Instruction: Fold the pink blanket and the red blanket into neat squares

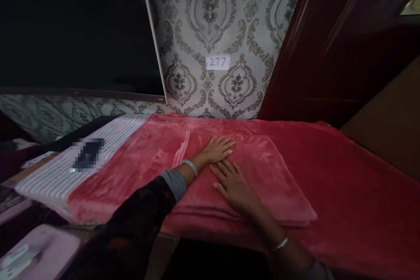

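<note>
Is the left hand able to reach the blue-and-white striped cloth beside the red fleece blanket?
Probably yes: the left hand lies on the folded red fleece blanket, and only flat blanket separates it from the blue-and-white striped cloth; nothing stands between them.

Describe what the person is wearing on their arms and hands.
The left arm has a dark sleeve with reddish patches, a grey cuff showing at its end, and a silvery bangle. The right arm has a thin silvery bangle and a grey sleeve at the picture's edge. The left hand and right hand are bare.
</note>
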### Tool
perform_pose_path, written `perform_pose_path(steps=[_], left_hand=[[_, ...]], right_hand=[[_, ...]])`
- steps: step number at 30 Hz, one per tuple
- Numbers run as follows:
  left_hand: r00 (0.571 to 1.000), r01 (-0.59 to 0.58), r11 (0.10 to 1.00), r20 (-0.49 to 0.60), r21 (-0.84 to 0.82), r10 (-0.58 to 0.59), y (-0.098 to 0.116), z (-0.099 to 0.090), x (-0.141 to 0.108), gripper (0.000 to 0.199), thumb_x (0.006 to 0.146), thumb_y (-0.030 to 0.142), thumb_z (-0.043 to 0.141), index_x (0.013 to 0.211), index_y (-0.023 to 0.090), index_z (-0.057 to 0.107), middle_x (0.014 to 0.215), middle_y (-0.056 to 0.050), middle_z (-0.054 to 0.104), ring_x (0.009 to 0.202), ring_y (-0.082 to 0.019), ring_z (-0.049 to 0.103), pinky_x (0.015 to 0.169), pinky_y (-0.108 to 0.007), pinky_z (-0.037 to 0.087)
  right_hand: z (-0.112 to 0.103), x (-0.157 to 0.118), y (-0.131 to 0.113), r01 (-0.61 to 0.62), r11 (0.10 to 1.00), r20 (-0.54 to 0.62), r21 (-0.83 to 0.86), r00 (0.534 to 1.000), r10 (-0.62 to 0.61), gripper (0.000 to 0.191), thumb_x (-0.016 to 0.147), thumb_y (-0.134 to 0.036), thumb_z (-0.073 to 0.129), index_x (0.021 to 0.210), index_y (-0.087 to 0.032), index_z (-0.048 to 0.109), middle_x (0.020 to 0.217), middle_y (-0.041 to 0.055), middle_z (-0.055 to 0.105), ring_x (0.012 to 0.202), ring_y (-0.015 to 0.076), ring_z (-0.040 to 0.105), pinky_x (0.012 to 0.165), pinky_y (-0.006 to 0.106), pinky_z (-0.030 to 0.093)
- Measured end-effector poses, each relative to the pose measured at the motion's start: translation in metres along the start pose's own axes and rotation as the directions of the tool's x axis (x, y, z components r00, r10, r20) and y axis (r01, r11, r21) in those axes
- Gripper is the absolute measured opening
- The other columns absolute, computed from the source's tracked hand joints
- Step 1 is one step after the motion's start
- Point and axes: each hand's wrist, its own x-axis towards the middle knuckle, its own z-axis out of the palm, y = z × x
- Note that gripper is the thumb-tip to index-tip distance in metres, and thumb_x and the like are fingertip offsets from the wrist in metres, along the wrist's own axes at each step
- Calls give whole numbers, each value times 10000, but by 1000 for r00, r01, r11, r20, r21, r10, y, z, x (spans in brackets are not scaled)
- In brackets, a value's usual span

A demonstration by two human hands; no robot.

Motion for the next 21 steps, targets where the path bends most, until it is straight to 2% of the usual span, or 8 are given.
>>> perform_pose_path(steps=[5, 9, 12, 16, 18, 21], left_hand=[[994, 58, 998, -95, 12, -57, 8, -3, -6, 646, 1017, 503, 385, 1606, 265, 268, 1675, -113, 283, 1533, -286, 278, 1233, -596, 197], [958, 268, 963, -118, 35, -262, -3, -21, -19, 595, 984, 523, 466, 1494, 217, 490, 1568, -154, 465, 1486, -328, 362, 1244, -602, 133], [907, 406, 913, -109, -35, -408, -27, -38, -36, 530, 962, 483, 520, 1414, 212, 576, 1518, -151, 527, 1444, -342, 419, 1235, -593, 167], [828, 528, 836, -128, -149, -546, -68, -55, -56, 384, 981, 363, 505, 1265, 159, 664, 1410, -176, 611, 1352, -328, 520, 1156, -520, 349], [764, 595, 770, -135, -232, -631, -87, -62, -61, 332, 996, 333, 496, 1153, 115, 692, 1277, -193, 674, 1217, -302, 617, 1057, -472, 454], [685, 632, 676, -136, -378, -716, -108, -70, -64, 321, 991, 411, 554, 1062, 125, 681, 1055, -104, 717, 960, -215, 688, 888, -415, 549]], right_hand=[[5, 0, 3, 6, 1000, 14, -22, 1000, -6, 544, 1056, -441, 390, 1572, -270, 399, 1620, 87, 371, 1503, 295, 296, 1214, 592, 237], [12, 0, 8, 9, 998, -14, -54, 1000, -10, 536, 1056, -441, 388, 1568, -283, 404, 1629, 84, 353, 1504, 285, 303, 1211, 576, 248], [15, 0, 11, 23, 997, -42, -68, 999, -26, 526, 1060, -436, 374, 1567, -299, 401, 1635, 65, 343, 1508, 271, 296, 1211, 561, 253], [16, 1, 11, 26, 997, -55, -69, 998, -30, 527, 1062, -445, 358, 1568, -303, 399, 1635, 61, 344, 1505, 265, 303, 1209, 554, 261], [16, 0, 11, 24, 998, -59, -60, 998, -27, 528, 1062, -450, 353, 1566, -300, 403, 1632, 66, 350, 1505, 261, 305, 1212, 549, 259], [16, 0, 10, 21, 999, -64, -48, 998, -24, 527, 1061, -457, 348, 1563, -307, 406, 1629, 59, 357, 1507, 260, 302, 1212, 555, 258]])
